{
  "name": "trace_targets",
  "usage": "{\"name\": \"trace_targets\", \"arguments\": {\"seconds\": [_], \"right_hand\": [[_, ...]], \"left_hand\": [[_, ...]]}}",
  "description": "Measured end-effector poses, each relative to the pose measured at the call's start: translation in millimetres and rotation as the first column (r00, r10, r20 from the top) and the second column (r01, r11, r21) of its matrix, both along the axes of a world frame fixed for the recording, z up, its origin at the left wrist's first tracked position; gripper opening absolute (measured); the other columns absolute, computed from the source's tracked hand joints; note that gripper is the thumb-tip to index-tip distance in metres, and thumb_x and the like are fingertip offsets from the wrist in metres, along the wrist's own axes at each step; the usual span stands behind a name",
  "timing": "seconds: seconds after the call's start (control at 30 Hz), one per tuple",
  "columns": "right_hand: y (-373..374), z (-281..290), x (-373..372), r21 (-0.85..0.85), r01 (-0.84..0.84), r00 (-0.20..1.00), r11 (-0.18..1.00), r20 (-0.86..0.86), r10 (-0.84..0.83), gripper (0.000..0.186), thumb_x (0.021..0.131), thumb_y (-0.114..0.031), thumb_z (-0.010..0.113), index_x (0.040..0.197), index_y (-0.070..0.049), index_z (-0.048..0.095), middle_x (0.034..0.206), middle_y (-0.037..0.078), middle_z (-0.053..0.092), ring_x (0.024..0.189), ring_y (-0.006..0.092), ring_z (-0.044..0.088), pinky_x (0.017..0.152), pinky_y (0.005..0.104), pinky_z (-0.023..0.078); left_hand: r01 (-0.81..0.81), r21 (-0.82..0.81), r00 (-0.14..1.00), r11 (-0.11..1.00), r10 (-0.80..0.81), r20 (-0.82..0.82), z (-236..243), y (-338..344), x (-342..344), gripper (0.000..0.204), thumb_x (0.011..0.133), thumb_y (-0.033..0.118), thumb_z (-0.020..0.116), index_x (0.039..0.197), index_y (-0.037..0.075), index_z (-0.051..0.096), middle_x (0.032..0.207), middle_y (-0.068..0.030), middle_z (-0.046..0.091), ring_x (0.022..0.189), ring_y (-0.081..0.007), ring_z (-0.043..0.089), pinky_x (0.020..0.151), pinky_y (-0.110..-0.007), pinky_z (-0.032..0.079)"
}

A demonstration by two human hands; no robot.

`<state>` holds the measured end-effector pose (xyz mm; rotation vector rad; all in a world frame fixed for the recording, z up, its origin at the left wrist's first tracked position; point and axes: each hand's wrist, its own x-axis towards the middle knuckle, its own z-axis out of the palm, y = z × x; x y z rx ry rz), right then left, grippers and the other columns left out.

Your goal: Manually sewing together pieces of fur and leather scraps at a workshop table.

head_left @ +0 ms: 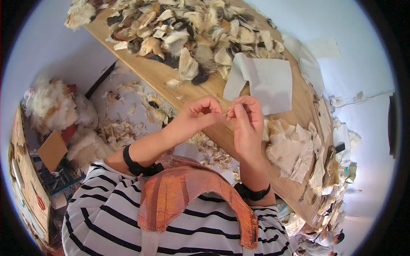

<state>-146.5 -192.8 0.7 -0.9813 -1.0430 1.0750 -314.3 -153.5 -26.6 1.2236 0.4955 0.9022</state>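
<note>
Needle, or something just as thin and pale point(226, 113) (too small to name for sure), sits between the fingertips of both hands, in line with the table point(188, 91) near its front edge. Taking it as the middle of a clock, the left hand point(200, 114) is at 9, thumb and forefinger nearly closed, their tips at one end of it. The right hand point(247, 124) is at 4, fingers curled, thumb and forefinger pinched on the other end. Whether a thread is there, I cannot tell.

Dropping it looks like the main risk: a grip this small could slip if either pinch loosens. It might then be lost among the fur scraps point(177, 42) at 11, the pale hide pieces point(290, 147) at 4, or, past the table's edge, the floor scraps point(121, 132) between 8 and 9. The paper sheet point(273, 83) at 2 would show it up better. If the end is sharp, pushing the fingertips together could prick one. The apron point(166, 194) at 7 has folds where a fallen sliver could also hide.
</note>
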Motion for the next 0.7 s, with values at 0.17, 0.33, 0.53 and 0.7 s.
{"name": "trace_targets", "arguments": {"seconds": [0.17,0.33,0.53,0.7], "right_hand": [[-12.8,2.1,11.6,0.029,-0.029,0.999,0.999,-0.023,0.03,0.009,0.099,-0.009,0.055,0.106,-0.003,0.054,0.095,0.006,0.061,0.08,0.0106,0.056,0.073,0.0264,0.048],[-21.4,2.2,20.1,0.039,-0.027,0.999,0.999,-0.034,0.028,0.01,0.099,-0.01,0.055,0.106,-0.003,0.053,0.095,0.007,0.061,0.08,0.0112,0.056,0.073,0.0269,0.048],[-28.6,-2.2,22.6,0.079,-0.041,0.997,0.996,-0.059,0.045,0.01,0.099,-0.009,0.054,0.108,-0.004,0.052,0.095,0.007,0.061,0.079,0.0114,0.056,0.073,0.0266,0.048],[-29.7,1.7,27.4,0.122,-0.008,0.998,0.993,-0.055,0.015,0.009,0.1,-0.008,0.051,0.108,-0.004,0.052,0.093,0.006,0.059,0.078,0.0111,0.054,0.072,0.0265,0.047]], "left_hand": [[0.031,-0.291,0.993,0.956,0.004,0.119,3.7,-10.2,13.1,0.003,0.086,0.008,0.061,0.085,0.008,0.058,0.08,0.0051,0.053,0.078,-0.0055,0.046,0.073,-0.022,0.036],[0.041,-0.354,0.991,0.934,0.008,0.137,2.7,-16.3,19.9,0.004,0.086,0.01,0.06,0.083,0.009,0.057,0.077,0.0052,0.051,0.074,-0.0065,0.044,0.071,-0.022,0.035],[0.046,-0.378,0.99,0.925,0.009,0.143,-7.7,-20.7,19.4,0.004,0.087,0.011,0.06,0.084,0.011,0.059,0.079,0.0065,0.053,0.076,-0.0049,0.045,0.074,-0.021,0.036],[-0.071,-0.316,0.997,0.946,0.072,-0.009,-36.4,-10.8,4.6,0.004,0.088,0.01,0.061,0.087,0.009,0.057,0.081,0.0055,0.054,0.076,-0.0063,0.047,0.072,-0.023,0.037]]}}
